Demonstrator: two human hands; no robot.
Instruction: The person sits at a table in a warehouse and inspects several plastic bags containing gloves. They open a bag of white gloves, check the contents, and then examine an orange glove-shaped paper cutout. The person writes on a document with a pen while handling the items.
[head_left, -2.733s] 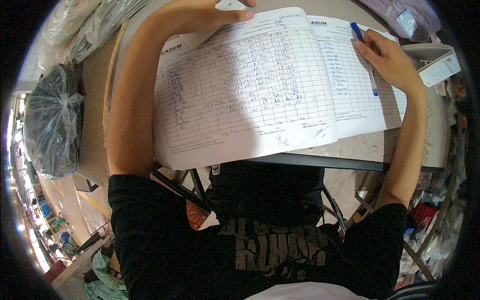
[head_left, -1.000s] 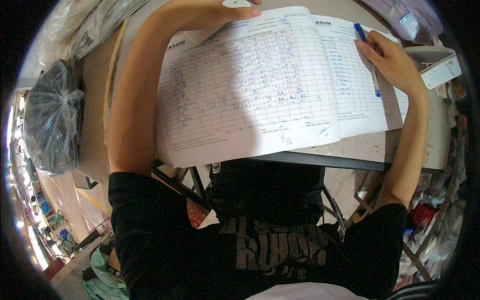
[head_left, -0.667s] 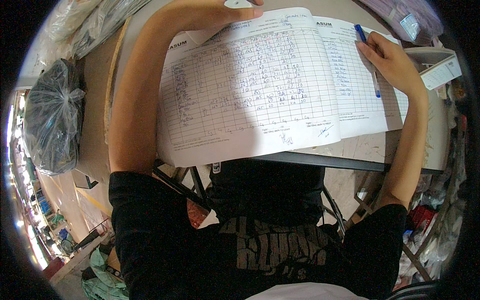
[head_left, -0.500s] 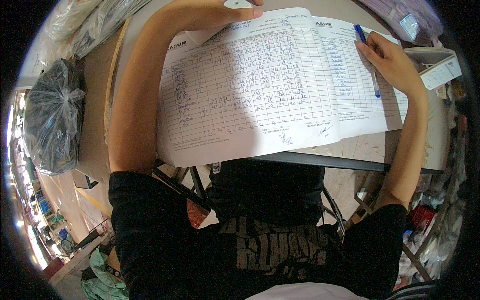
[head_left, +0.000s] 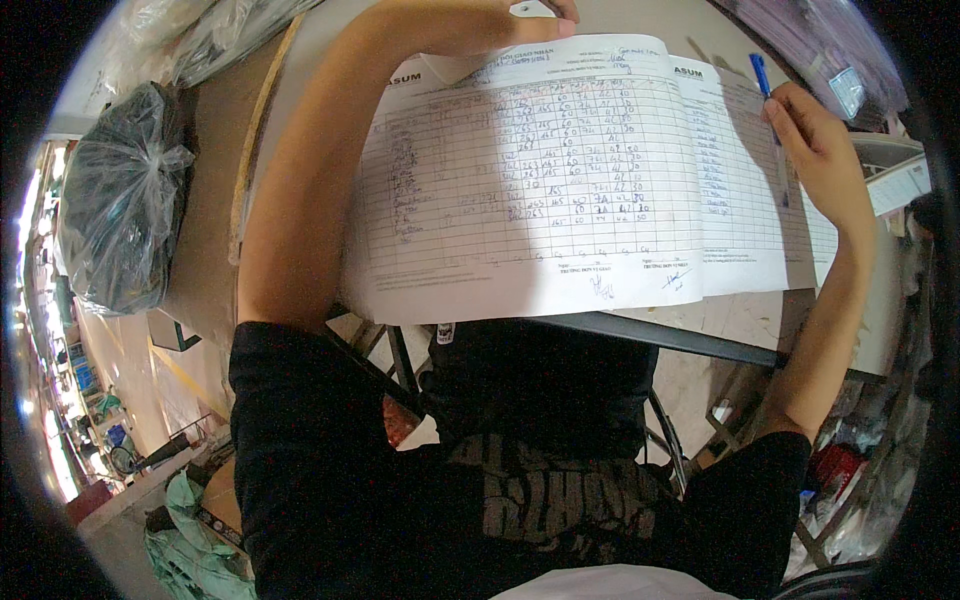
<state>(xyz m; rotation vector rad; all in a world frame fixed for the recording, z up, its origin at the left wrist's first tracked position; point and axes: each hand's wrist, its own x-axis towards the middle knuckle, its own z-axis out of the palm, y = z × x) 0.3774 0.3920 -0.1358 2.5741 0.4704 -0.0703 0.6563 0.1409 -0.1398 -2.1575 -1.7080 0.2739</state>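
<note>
My right hand (head_left: 815, 145) is closed on a ballpoint pen (head_left: 761, 76) with a blue end. The pen slants over the right side of a printed form (head_left: 745, 225) with a column of handwriting. Overlapping it on the left lies a larger form sheet (head_left: 610, 285), its grid filled with handwritten figures. My left forearm crosses this sheet's left part. At the top edge of the picture, my left hand (head_left: 535, 30) is bent round, thumb and a fingertip about a small white piece (head_left: 527, 8) that I cannot make out. Its other fingers are hidden.
A grey table (head_left: 735, 325) with a dark front edge carries the papers. Left of it sits a knotted clear plastic bag (head_left: 125, 200) with dark contents. Wrapped purplish bundles (head_left: 815, 35) lie at the far right, near a white folded card (head_left: 900, 185).
The view has turned slightly, so the papers and both hands appear farther right and lower. My right hand, still on the pen, has shifted a little right across the form.
</note>
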